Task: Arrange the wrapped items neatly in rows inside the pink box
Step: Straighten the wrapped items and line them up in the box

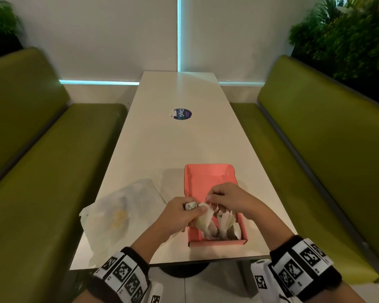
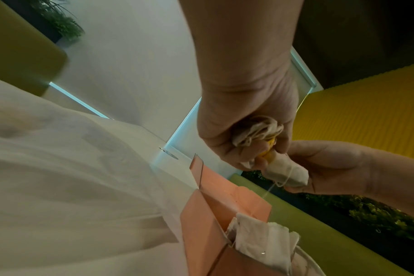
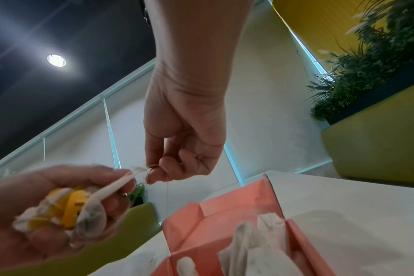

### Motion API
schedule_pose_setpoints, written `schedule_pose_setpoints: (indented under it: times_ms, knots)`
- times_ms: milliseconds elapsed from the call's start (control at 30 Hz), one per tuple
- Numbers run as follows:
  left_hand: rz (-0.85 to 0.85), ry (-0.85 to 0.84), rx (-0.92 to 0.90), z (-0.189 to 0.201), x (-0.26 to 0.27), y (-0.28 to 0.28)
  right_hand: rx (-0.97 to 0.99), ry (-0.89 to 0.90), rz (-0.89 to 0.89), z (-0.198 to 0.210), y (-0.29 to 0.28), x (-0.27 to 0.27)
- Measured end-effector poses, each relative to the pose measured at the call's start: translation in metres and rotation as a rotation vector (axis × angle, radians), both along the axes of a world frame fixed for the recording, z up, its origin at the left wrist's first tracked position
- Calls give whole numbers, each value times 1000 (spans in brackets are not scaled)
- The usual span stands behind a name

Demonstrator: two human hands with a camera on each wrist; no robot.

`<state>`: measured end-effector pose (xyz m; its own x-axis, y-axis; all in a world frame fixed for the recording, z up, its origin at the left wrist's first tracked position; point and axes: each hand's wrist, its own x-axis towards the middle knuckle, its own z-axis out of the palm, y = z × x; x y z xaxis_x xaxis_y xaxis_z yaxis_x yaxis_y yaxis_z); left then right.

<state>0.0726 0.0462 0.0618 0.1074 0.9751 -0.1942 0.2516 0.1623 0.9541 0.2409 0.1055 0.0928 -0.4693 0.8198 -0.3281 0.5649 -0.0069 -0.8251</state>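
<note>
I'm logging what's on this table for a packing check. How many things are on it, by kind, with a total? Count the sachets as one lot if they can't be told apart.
Pink box: 1
Clear bag: 1
Round sticker: 1
Sachets in the box: several, overlapping, not countable
Sachets bunched in the left hand: not countable
Total: 3 things plus the sachets

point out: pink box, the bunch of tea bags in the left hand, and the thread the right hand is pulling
pink box (image 1: 192,243): head view, near outer wall.
bunch of tea bags (image 3: 59,211): right wrist view, yellow tags mid-bunch, in the left hand's grip.
thread (image 3: 167,192): right wrist view, strand hanging below the right hand's fingertips.
</note>
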Motion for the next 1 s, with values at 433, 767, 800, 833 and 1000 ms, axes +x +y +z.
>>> schedule_pose_setpoints:
  times_ms: [433, 767, 800, 833, 1000]
  knots:
    - [106, 35, 97, -18, -4, 0, 132, -155, 91, 1, 0, -4]
    - [50, 61, 175, -24, -2, 6, 194, -194, 140, 0, -1, -6]
    - [49, 94, 181, -25, 0, 8, 191, -183, 142, 0, -1, -6]
    - [48, 113, 190, -26, 1, 8, 191, -172, 137, 0, -2, -6]
    - [100, 92, 161, -31, -2, 6, 196, -69, -45, -1, -1, 3]
